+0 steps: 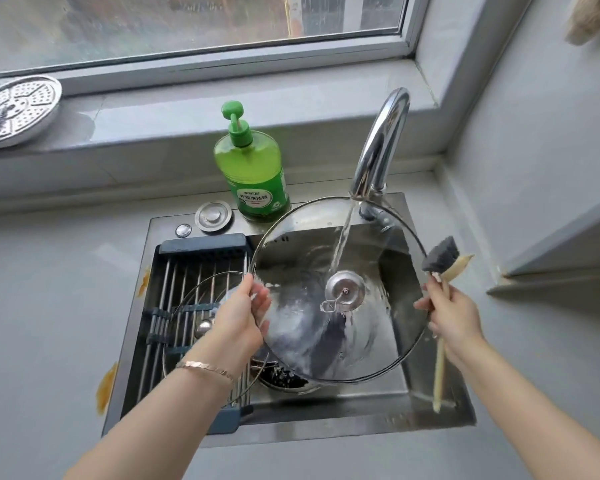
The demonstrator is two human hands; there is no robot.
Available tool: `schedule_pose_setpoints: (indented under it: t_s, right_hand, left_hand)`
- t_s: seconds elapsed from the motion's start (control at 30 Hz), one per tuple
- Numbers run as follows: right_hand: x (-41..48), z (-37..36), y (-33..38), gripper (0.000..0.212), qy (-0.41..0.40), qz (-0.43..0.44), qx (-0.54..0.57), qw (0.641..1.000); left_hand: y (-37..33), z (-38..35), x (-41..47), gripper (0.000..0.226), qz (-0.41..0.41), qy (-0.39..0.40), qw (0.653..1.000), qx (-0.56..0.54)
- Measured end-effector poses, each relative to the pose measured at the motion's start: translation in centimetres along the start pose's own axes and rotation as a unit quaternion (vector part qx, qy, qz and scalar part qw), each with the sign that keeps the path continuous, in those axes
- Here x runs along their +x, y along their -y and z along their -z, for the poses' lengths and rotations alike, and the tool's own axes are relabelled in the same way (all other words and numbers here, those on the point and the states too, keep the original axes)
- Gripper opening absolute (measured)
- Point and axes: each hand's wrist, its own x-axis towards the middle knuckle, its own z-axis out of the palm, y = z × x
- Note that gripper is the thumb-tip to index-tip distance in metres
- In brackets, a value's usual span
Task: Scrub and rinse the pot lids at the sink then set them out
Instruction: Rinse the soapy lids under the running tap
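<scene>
The person stood at a steel sink set into a grey counter. The left hand gripped the left rim of a large glass pot lid, thumb on top and fingers curled beneath the glass. The lid was held tilted over the basin, its underside and central metal fitting facing up. A thin stream of water ran from the curved chrome faucet and landed on the glass just above that fitting.

The right hand was closed around the pale wooden handle of a scrubbing brush, at the lid's right edge. The brush's dark sponge head stood above the hand, clear of the glass, while the handle's lower end reached down to the sink's right rim.

A second, smaller glass lid lay on the wire drying rack across the left side of the basin, partly hidden by the left forearm, which wore a thin bracelet. Below the held lid, a dark pot sat in the basin. A green bottle of dish soap stood behind the sink, and a perforated steamer plate rested on the window ledge at far left.
</scene>
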Motion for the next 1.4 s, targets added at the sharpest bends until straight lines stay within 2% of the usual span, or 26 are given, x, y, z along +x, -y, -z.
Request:
schedule_pose_setpoints:
  t_s: [0.1,0.23,0.33,0.5,0.6,0.7,0.73,0.8,0.87,0.93,1.03,1.13,1.27,1.4]
  right_hand:
    - [-0.4,-2.1,-1.9,0.024,0.022,-0.108,0.036,0.993]
    - [-1.2,-4.2,-2.8,0.035,0.052,-0.208,0.118,0.97]
    - [-1.4,-4.7,-2.5,0.039,0.075,-0.251,0.164,0.951]
    - [-1.7,-3.2,-1.5,0.009,0.173,-0.241,0.191,0.936]
    - [-1.7,-1.9,-1.6,0.019,0.216,-0.236,0.209,0.924]
    - [-1.5,-1.3,-2.1,0.03,0.265,-0.301,0.185,0.897]
    - [-1.5,-1.3,-2.4,0.027,0.276,-0.317,0.158,0.893]
    - [-1.7,-1.4,-3.3,0.019,0.279,-0.304,0.084,0.907]
    - [-2.0,-1.8,-4.2,0.023,0.254,-0.263,0.059,0.929]
    - [-2.0,-1.9,-4.7,0.019,0.224,-0.222,0.085,0.945]
    - [-2.0,-1.8,-4.1,0.017,0.192,-0.148,0.129,0.961]
    - [-2.1,-1.4,-2.1,0.019,0.177,-0.074,0.149,0.97]
    - [-2.4,-0.5,2.0,0.016,0.158,0.027,0.058,0.985]
    - [-2.4,0.0,5.6,0.009,0.141,0.098,-0.071,0.983]
  left_hand:
    - [-1.1,0.6,-0.7,0.037,-0.056,-0.01,0.998,0.037]
    - [-2.0,1.6,-1.1,0.04,-0.159,-0.041,0.985,0.046]
    - [-2.2,2.3,-1.3,0.042,-0.177,-0.073,0.981,0.019]
    - [-1.2,2.5,-2.1,0.034,-0.236,-0.097,0.967,-0.01]
    - [-0.3,2.4,-2.4,0.049,-0.295,-0.049,0.954,-0.025]
    - [0.1,2.6,-2.4,0.064,-0.379,0.039,0.925,0.0]
    - [0.0,2.8,-2.4,0.06,-0.408,0.069,0.91,0.023]
    - [-0.4,3.0,-2.4,0.04,-0.428,0.127,0.89,0.087]
    - [-1.0,3.1,-2.2,0.023,-0.401,0.192,0.888,0.121]
    - [-1.6,3.1,-1.7,0.024,-0.334,0.235,0.909,0.088]
    - [-2.0,3.4,-0.4,0.039,-0.187,0.217,0.958,0.01]
    - [-1.5,3.9,1.4,0.042,-0.098,0.183,0.976,0.065]
    - [0.7,3.8,3.2,0.048,-0.017,0.164,0.984,0.068]
    - [3.9,2.9,3.7,0.05,0.084,0.172,0.981,0.042]
